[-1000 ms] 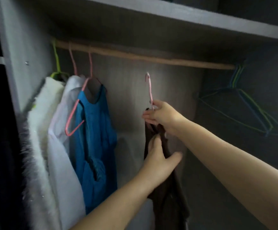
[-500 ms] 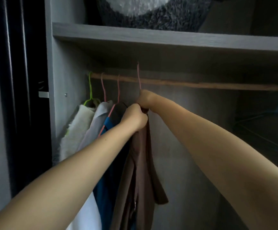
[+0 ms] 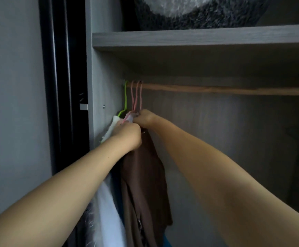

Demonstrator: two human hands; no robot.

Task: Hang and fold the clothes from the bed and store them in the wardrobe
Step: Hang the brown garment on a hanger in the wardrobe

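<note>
Presently, the wardrobe [image 3: 198,38] is seen with four garments hung at the left end of the wooden rail [image 3: 225,90]. The brown garment [image 3: 143,175] is already hooked on, rightmost of the four. Its hanger neck is gripped by the right hand [image 3: 145,118]; the neighbouring hanger tops are gripped by the left hand [image 3: 129,136]. Clothes remaining on the bed cannot be judged
</note>
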